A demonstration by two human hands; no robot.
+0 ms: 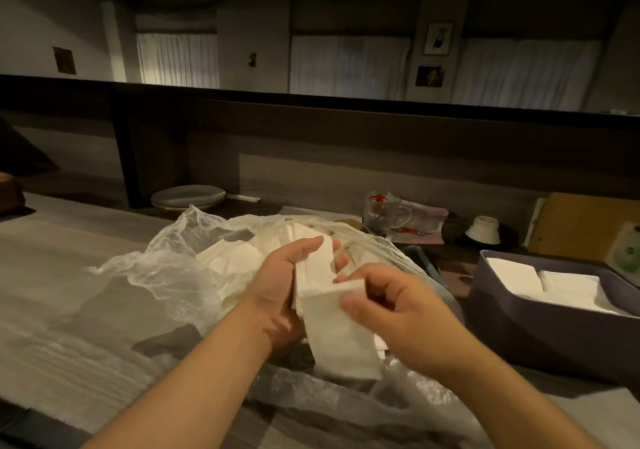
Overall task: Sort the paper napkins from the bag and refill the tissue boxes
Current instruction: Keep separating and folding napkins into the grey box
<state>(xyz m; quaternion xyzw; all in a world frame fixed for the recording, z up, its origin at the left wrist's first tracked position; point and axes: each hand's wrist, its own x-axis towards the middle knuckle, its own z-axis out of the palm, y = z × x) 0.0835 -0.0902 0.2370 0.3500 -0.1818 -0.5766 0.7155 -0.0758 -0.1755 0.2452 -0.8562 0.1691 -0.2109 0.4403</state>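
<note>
A crumpled clear plastic bag (166, 268) lies open on the counter, with loose white napkins (235, 258) inside it. Above the bag, my left hand (280, 286) grips a small stack of folded white napkins (318, 275). My right hand (398, 317) pinches another folded napkin (339, 341) that hangs down from the same stack. At the right stands a purple tissue box (540, 338), open at the top, with white napkins (512, 272) lying flat inside.
A stack of white plates (188, 196) sits at the back by the counter wall. A clear glass mug (384, 211), papers, an upturned white bowl (483, 230) and a brown board (581, 227) crowd the back right. The wooden counter (59, 275) stretches to the left.
</note>
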